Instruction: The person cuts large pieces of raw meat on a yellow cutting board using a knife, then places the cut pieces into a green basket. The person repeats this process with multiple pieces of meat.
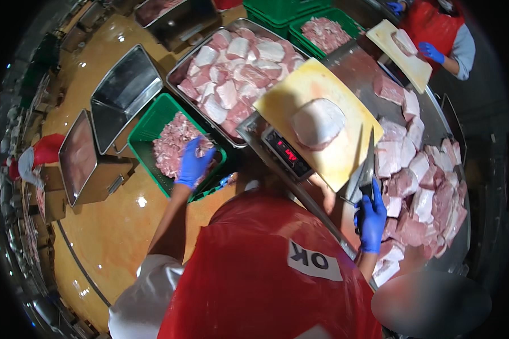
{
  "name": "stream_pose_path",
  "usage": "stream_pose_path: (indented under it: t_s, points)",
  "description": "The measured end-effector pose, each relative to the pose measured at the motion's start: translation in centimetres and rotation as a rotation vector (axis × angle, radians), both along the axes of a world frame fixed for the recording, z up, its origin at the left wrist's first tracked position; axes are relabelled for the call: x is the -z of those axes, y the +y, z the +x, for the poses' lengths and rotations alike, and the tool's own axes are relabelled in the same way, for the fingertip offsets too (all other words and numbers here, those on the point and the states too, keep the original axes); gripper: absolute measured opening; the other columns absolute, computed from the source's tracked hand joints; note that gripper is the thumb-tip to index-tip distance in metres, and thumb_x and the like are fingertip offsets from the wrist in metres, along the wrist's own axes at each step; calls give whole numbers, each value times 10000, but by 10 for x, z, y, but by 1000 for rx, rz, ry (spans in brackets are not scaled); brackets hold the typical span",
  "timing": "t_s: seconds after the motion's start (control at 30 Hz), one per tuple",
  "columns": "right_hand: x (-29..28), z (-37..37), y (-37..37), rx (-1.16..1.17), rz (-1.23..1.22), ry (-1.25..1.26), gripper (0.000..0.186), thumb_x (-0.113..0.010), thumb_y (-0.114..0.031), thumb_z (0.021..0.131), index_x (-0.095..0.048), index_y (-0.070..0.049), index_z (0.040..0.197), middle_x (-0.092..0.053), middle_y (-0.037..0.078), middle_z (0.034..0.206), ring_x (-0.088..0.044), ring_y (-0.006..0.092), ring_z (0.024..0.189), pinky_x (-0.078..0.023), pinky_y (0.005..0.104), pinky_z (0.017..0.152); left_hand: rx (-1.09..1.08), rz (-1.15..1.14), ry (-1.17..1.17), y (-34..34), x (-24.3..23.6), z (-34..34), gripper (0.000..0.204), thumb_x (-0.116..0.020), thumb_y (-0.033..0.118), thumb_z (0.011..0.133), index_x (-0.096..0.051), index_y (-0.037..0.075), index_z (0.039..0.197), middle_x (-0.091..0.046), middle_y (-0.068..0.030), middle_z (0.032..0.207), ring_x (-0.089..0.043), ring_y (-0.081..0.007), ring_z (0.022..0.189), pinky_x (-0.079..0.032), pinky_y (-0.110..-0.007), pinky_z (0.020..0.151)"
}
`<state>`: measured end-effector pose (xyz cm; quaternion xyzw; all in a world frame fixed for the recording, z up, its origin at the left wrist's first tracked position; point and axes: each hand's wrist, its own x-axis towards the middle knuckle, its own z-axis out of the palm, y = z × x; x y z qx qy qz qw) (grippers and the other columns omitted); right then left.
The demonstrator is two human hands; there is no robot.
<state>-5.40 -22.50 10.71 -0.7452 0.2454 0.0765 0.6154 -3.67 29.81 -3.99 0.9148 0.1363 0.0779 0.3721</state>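
Observation:
My left hand [193,163], in a blue glove, is over a green crate [134,140] with its fingers apart, at the edge of a heap of pale pink meat trimmings [172,144]. My right hand [371,219], also blue-gloved, is closed around the handle of a knife [370,161], whose blade points away from me along the right edge of a cutting board [345,110]. A rounded, fat-covered cut of meat [318,124] lies on that board, touched by neither hand.
A scale with a red display [288,152] sits against the board's near left side. Many meat pieces [415,192] cover the steel table at right. Beyond the crate stands a steel bin of meat cuts [237,68]. A co-worker [435,34] stands at another board, far right.

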Motion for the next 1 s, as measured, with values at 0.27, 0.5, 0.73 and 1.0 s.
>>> stream_pose_path:
  t_s: [0.27,0.5,0.73,1.0]
  points:
    - [-7,25,38,20,66,-51,548,-539,-67,1079,-491,-149,1619,-638,11,773,-455,47,470,-363,235,415,-283,30,474,158,85,-118,861,-797,402,944,-424,-4,1606,-634,-297,1449,-651,-366,1331,-524,-430,1078]
    - [2,4,63,82,124,-55,551,-548,-63,1083,-467,-116,1626,-678,60,810,-501,70,470,-407,249,426,-153,-22,492,124,52,-40,793,-789,380,971,-456,19,1593,-648,-279,1439,-719,-340,1188,-549,-418,1032]
    - [14,-34,70,197,161,-13,583,-555,-54,1072,-453,-143,1639,-673,56,783,-499,69,483,-410,258,436,76,-327,-107,38,48,65,372,-734,154,1012,-670,6,1347,-737,-128,1116,-702,-211,1008,-576,-374,913]
    - [12,-46,81,160,102,79,576,-578,-92,1068,-485,-187,1628,-654,28,774,-516,72,497,-408,257,441,909,35,-242,-162,-55,157,859,-854,192,860,-425,43,1589,-604,-227,1387,-581,-435,1273,-477,-509,1101]
